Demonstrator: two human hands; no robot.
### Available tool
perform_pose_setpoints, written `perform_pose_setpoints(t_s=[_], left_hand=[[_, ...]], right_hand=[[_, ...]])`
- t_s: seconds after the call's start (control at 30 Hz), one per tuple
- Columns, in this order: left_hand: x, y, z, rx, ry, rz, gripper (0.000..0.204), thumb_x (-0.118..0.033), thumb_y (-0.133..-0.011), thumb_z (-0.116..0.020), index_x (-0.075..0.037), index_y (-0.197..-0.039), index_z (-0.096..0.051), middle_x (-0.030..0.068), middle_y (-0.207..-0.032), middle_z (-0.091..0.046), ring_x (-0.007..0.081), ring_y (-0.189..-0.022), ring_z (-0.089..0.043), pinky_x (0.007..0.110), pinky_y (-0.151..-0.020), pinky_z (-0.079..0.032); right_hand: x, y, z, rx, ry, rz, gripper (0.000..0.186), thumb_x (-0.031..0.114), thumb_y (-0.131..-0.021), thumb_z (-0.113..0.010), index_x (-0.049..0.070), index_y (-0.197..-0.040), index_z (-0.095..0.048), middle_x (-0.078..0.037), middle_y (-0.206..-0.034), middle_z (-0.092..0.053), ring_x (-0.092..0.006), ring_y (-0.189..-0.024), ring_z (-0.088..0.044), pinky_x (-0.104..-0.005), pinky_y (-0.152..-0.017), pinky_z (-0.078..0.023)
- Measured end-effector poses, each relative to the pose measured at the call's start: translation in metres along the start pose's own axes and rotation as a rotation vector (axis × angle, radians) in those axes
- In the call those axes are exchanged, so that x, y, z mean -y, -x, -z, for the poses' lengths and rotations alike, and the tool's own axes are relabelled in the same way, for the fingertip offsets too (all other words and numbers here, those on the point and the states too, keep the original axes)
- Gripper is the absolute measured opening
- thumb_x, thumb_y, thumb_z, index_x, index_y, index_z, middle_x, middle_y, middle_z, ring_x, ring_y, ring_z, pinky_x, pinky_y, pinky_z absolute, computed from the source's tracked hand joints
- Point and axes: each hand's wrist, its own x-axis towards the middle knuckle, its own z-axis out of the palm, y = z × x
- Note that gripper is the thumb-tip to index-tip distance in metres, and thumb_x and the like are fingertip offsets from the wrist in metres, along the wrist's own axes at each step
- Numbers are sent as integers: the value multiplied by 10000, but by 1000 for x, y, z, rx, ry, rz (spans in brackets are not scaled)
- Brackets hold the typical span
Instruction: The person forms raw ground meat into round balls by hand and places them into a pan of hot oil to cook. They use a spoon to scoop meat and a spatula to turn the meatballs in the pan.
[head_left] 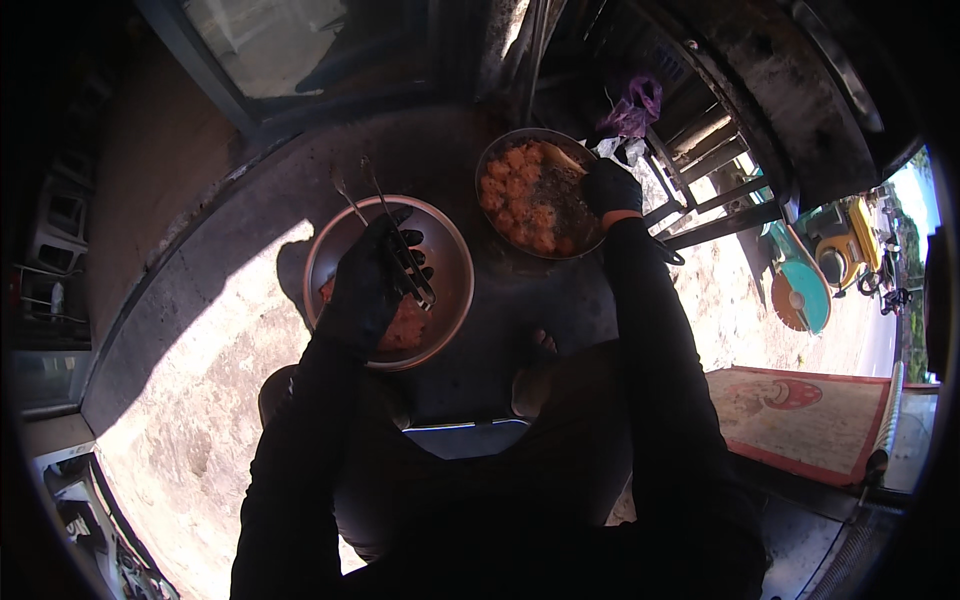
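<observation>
My left hand (372, 275), in a black glove, is closed around a pair of metal tongs (412, 272) above a round metal bowl (458, 270). The far ends of the tongs reach past the bowl's far rim. Reddish-orange pieces (405, 328) lie in the bowl, partly hidden by my hand and forearm. To the right, a round frying pan (508, 243) holds several browned orange chunks (520, 190) in dark liquid. My right hand (610, 190), also black-gloved, is closed at the pan's right rim on a pale wooden utensil (562, 157); its working end is partly hidden.
A crumpled purple plastic bag (637, 105) sits beyond my right hand by wooden slats (715, 160). A red-bordered mat (800, 420) lies at lower right. A saw with a round teal blade (802, 297) stands farther right. A framed glass panel (310, 60) rises at the back.
</observation>
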Motion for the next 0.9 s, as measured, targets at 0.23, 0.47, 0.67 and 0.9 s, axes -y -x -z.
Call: perform_pose_setpoints(t_s=[0.23,0.47,0.67,0.9], left_hand=[[1,0,0,19,26,5,386,-377,-1031,-504,-88,-1275,-577,95,-1037,-641,208,-886,-651,410,-780,-566],[-3,6,-9,-14,9,-7,380,-365,-1033,-507,-81,-1275,-579,98,-1040,-640,211,-882,-649,411,-783,-565],[-2,7,-7,-20,-43,-48,361,-343,-1036,-505,-80,-1272,-583,114,-1080,-645,216,-888,-655,399,-774,-568],[-1,8,-5,-6,-13,-54,362,-340,-1035,-509,-75,-1271,-582,122,-1090,-647,222,-901,-660,383,-766,-572]], right_hand=[[0,1,2,-20,-28,77,322,286,-860,-592,107,-1114,-677,-150,-1106,-695,-347,-972,-692,-485,-823,-551],[5,6,5,-112,-77,133,281,279,-865,-607,77,-1046,-682,-180,-1067,-673,-357,-951,-680,-483,-800,-555],[17,8,5,-97,-85,144,265,264,-870,-594,75,-1020,-706,-164,-1085,-669,-346,-1056,-641,-479,-864,-542],[12,9,0,-84,-80,172,276,280,-860,-601,101,-1042,-704,-156,-1130,-672,-346,-1124,-612,-478,-903,-528]])
